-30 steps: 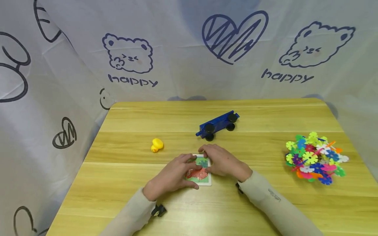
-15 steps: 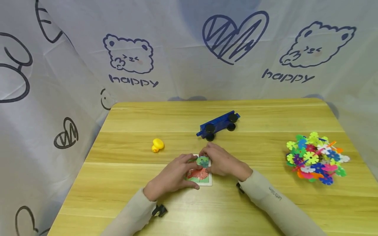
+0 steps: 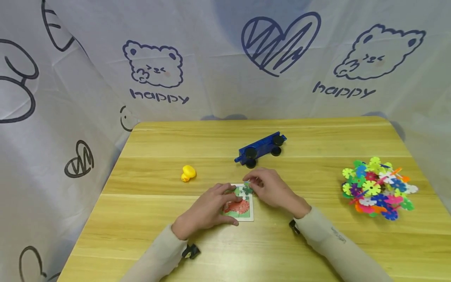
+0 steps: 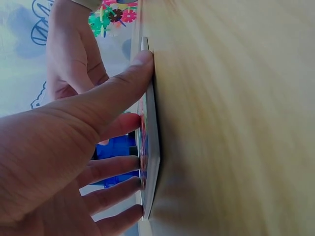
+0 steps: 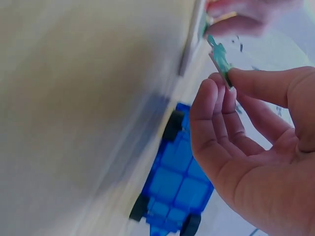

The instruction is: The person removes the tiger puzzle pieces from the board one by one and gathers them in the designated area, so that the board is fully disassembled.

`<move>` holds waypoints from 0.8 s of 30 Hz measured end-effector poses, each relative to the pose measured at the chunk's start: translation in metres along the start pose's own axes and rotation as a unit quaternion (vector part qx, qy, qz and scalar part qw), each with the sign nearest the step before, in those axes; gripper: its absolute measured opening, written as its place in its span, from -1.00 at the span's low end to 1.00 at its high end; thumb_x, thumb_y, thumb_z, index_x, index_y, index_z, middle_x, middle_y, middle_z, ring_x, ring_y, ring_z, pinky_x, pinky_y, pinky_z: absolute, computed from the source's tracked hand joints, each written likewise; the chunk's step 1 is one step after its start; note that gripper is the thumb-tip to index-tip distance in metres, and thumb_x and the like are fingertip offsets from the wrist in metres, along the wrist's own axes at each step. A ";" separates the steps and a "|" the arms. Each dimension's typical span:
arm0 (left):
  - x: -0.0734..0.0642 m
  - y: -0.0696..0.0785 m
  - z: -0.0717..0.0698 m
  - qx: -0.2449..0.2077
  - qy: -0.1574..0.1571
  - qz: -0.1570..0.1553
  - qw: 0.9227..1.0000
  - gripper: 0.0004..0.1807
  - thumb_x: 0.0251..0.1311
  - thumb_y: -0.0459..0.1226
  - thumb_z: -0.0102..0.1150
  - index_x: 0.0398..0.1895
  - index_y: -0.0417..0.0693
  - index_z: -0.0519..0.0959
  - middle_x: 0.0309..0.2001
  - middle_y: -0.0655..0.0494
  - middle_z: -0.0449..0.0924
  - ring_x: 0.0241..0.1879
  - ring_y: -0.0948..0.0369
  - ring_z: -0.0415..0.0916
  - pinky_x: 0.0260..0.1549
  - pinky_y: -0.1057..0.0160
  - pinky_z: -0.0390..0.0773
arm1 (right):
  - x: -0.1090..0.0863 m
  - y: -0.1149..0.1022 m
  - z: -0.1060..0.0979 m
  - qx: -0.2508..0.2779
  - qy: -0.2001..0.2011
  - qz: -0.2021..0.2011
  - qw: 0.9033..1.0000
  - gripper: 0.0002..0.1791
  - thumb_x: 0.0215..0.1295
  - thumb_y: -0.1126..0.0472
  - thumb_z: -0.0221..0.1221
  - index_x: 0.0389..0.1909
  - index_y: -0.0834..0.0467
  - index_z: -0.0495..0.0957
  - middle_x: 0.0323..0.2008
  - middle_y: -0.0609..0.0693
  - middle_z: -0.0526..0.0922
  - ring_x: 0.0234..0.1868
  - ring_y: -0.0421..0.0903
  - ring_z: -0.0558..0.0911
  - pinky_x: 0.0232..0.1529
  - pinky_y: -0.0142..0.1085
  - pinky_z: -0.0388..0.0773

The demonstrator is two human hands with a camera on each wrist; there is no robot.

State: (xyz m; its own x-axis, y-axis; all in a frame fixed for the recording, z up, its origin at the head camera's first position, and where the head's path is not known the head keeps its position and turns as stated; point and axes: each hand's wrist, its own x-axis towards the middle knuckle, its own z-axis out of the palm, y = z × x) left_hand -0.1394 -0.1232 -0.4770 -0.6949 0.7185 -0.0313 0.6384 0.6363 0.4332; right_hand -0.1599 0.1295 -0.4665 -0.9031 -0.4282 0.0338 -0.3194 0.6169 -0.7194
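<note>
A small jigsaw puzzle [image 3: 240, 211] in a white frame lies on the table, with a red figure on green. My left hand [image 3: 209, 207] spreads over its left side, fingertips resting on top and thumb [image 4: 140, 61] along the near edge. At the upper right of the puzzle, my right hand [image 3: 273, 188] pinches a green jigsaw piece [image 5: 220, 56] between thumb and fingers. That piece is tilted and raised off the frame in the right wrist view. A pale gap in the picture shows beside it. My left hand hides the puzzle's left part.
Behind the puzzle, a blue toy wagon [image 3: 260, 149] with black wheels lies on the wooden table [image 3: 158, 141]. A yellow toy duck [image 3: 188, 172] sits to the left. On the right stands a colourful cluster of flower-shaped plastic discs [image 3: 377, 190]. A white printed cloth [image 3: 218, 78] hangs behind.
My right hand has lifted the green piece out of the puzzle's upper right area and moved slightly right, turning it on edge. The left hand stays on the puzzle.
</note>
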 end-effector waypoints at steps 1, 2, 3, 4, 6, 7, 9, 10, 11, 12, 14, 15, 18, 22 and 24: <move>0.000 0.000 0.000 0.001 0.001 0.000 1.000 -0.32 0.17 0.11 0.63 0.32 0.06 0.72 0.49 -0.10 0.54 0.45 -0.08 0.49 0.47 -0.15 0.56 | -0.001 0.002 -0.003 0.006 0.000 0.005 1.000 -0.76 0.55 0.38 0.24 0.11 0.22 0.76 -0.07 0.04 0.78 -0.13 -0.15 0.69 -0.04 -0.24 0.71; 0.000 0.000 0.000 0.001 0.001 0.000 1.000 -0.31 0.17 0.10 0.63 0.32 0.06 0.72 0.49 -0.10 0.54 0.45 -0.08 0.49 0.47 -0.15 0.56 | -0.002 0.003 -0.006 0.010 -0.002 0.008 1.000 -0.76 0.55 0.38 0.24 0.11 0.22 0.76 -0.08 0.04 0.79 -0.13 -0.14 0.70 -0.04 -0.23 0.72; 0.000 -0.001 0.001 0.002 0.000 0.000 1.000 -0.31 0.17 0.11 0.63 0.32 0.06 0.72 0.50 -0.10 0.54 0.45 -0.08 0.49 0.47 -0.15 0.56 | -0.003 0.005 -0.009 0.014 -0.004 0.014 1.000 -0.77 0.56 0.38 0.24 0.11 0.23 0.76 -0.09 0.04 0.79 -0.13 -0.14 0.70 -0.03 -0.21 0.72; 0.000 -0.001 0.001 0.002 -0.001 -0.002 1.000 -0.31 0.17 0.11 0.63 0.33 0.06 0.71 0.50 -0.10 0.53 0.46 -0.08 0.48 0.48 -0.15 0.55 | -0.004 0.007 -0.013 0.015 -0.008 0.020 1.000 -0.77 0.56 0.39 0.23 0.10 0.23 0.76 -0.10 0.04 0.79 -0.13 -0.13 0.70 -0.02 -0.20 0.72; -0.001 -0.001 0.001 0.003 -0.003 -0.004 1.000 -0.30 0.17 0.12 0.63 0.34 0.07 0.71 0.51 -0.10 0.52 0.48 -0.08 0.47 0.49 -0.15 0.54 | -0.005 0.011 -0.018 0.015 -0.019 0.031 0.999 -0.78 0.55 0.40 0.22 0.09 0.24 0.76 -0.14 0.04 0.78 -0.15 -0.13 0.69 -0.03 -0.19 0.71; -0.001 -0.001 0.000 0.003 -0.004 -0.005 1.000 -0.30 0.17 0.12 0.63 0.34 0.08 0.71 0.52 -0.10 0.52 0.48 -0.09 0.46 0.50 -0.15 0.53 | -0.006 0.013 -0.021 0.015 -0.026 0.037 0.999 -0.78 0.55 0.40 0.22 0.08 0.24 0.76 -0.15 0.03 0.77 -0.15 -0.13 0.68 -0.03 -0.20 0.70; -0.001 -0.001 0.000 0.001 -0.006 -0.007 1.000 -0.30 0.17 0.12 0.63 0.34 0.08 0.71 0.53 -0.10 0.51 0.50 -0.10 0.45 0.51 -0.16 0.52 | -0.006 0.016 -0.024 0.016 -0.040 0.049 0.998 -0.78 0.54 0.41 0.21 0.07 0.24 0.75 -0.17 0.02 0.76 -0.17 -0.14 0.66 -0.05 -0.24 0.67; -0.002 -0.001 -0.001 -0.002 -0.007 -0.008 1.000 -0.30 0.17 0.12 0.62 0.34 0.09 0.71 0.53 -0.10 0.51 0.50 -0.10 0.45 0.52 -0.17 0.51 | -0.006 0.018 -0.025 0.017 -0.046 0.054 0.997 -0.78 0.54 0.42 0.21 0.06 0.24 0.75 -0.18 0.02 0.75 -0.18 -0.14 0.65 -0.07 -0.26 0.66; -0.002 -0.001 -0.001 -0.004 -0.006 -0.008 1.000 -0.30 0.16 0.12 0.63 0.34 0.08 0.71 0.53 -0.11 0.51 0.51 -0.11 0.44 0.52 -0.18 0.51 | -0.006 0.019 -0.026 0.017 -0.052 0.057 0.997 -0.78 0.53 0.42 0.21 0.06 0.25 0.75 -0.19 0.02 0.75 -0.19 -0.14 0.63 -0.08 -0.28 0.64; -0.002 -0.001 -0.001 -0.006 -0.004 -0.006 1.000 -0.30 0.16 0.11 0.64 0.33 0.07 0.71 0.53 -0.12 0.51 0.50 -0.12 0.45 0.52 -0.19 0.51 | -0.005 0.020 -0.026 0.018 -0.056 0.060 0.996 -0.78 0.53 0.43 0.21 0.06 0.25 0.75 -0.20 0.02 0.74 -0.20 -0.14 0.62 -0.10 -0.30 0.63; -0.002 -0.002 -0.001 -0.010 0.000 -0.001 1.000 -0.30 0.15 0.10 0.64 0.32 0.04 0.72 0.52 -0.14 0.52 0.49 -0.13 0.45 0.50 -0.22 0.51 | -0.004 0.022 -0.026 0.016 -0.058 0.061 0.996 -0.78 0.52 0.43 0.22 0.05 0.25 0.75 -0.21 0.02 0.74 -0.22 -0.14 0.61 -0.13 -0.33 0.61; -0.002 -0.002 0.000 -0.008 0.003 0.003 1.000 -0.30 0.15 0.10 0.64 0.31 0.04 0.72 0.51 -0.15 0.52 0.48 -0.13 0.46 0.48 -0.24 0.53 | -0.004 0.023 -0.025 0.013 -0.057 0.060 0.996 -0.78 0.51 0.43 0.22 0.05 0.25 0.75 -0.21 0.02 0.74 -0.22 -0.14 0.61 -0.14 -0.33 0.61; -0.002 -0.003 0.001 -0.008 0.009 0.011 1.000 -0.30 0.14 0.10 0.65 0.30 0.01 0.72 0.49 -0.17 0.54 0.45 -0.13 0.48 0.45 -0.25 0.55 | -0.003 0.025 -0.023 -0.001 -0.044 0.053 0.998 -0.80 0.51 0.39 0.25 0.04 0.25 0.75 -0.19 0.03 0.75 -0.21 -0.16 0.62 -0.13 -0.33 0.60; -0.001 -0.002 0.001 -0.004 0.002 0.005 1.000 -0.31 0.15 0.11 0.64 0.31 0.04 0.72 0.50 -0.13 0.53 0.46 -0.10 0.48 0.46 -0.20 0.55 | -0.005 0.024 -0.021 -0.025 -0.027 0.048 0.998 -0.79 0.47 0.30 0.37 0.05 0.24 0.74 -0.14 0.06 0.74 -0.17 -0.11 0.63 -0.08 -0.25 0.60; -0.001 -0.001 0.000 0.001 -0.001 0.001 1.000 -0.31 0.17 0.11 0.63 0.32 0.06 0.72 0.51 -0.11 0.53 0.46 -0.08 0.48 0.47 -0.18 0.55 | -0.007 0.022 -0.021 -0.045 -0.030 0.046 0.997 -0.74 0.42 0.25 0.44 0.06 0.23 0.75 -0.13 0.06 0.72 -0.15 -0.09 0.63 -0.04 -0.20 0.62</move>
State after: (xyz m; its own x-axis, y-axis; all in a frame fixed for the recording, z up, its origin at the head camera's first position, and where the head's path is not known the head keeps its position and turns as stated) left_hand -0.1393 -0.1243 -0.4778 -0.6935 0.7197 -0.0325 0.6401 0.6363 0.4307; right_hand -0.1665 0.1594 -0.4679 -0.9117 -0.4043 -0.0723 -0.2637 0.7112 -0.6517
